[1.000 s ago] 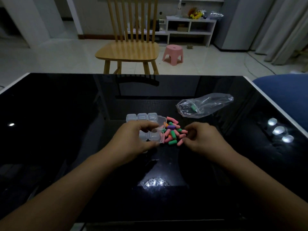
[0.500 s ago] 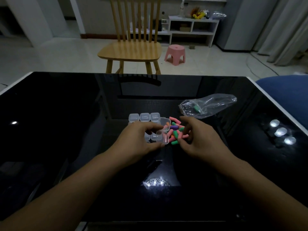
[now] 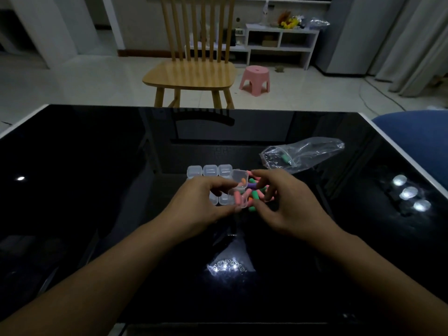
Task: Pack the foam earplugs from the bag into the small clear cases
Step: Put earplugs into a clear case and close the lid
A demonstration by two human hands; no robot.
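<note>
My left hand point(image 3: 201, 206) pinches a small clear case point(image 3: 236, 193) between thumb and fingers; its lid stands open and a pink earplug point(image 3: 237, 199) lies inside. Right beside it sits a pile of pink, green and purple foam earplugs point(image 3: 253, 187) on the black table. My right hand point(image 3: 281, 202) arches over this pile with its fingers curled down among the earplugs; I cannot tell whether they pinch one. Three closed clear cases point(image 3: 210, 170) stand in a row behind my left hand, and more cases point(image 3: 224, 199) lie partly hidden under it. The clear bag point(image 3: 303, 154) lies back right with a green earplug point(image 3: 285, 157) inside.
The glossy black table point(image 3: 97, 190) has a white rim and mirrors ceiling lights at right and near the front. A wooden chair point(image 3: 191, 73), a pink stool point(image 3: 255, 80) and a white shelf stand beyond it. A blue seat point(image 3: 417, 127) is at the right.
My right hand has moved left from the pile's right side to over the pile, close to the open case. My left hand has kept its hold on the case.
</note>
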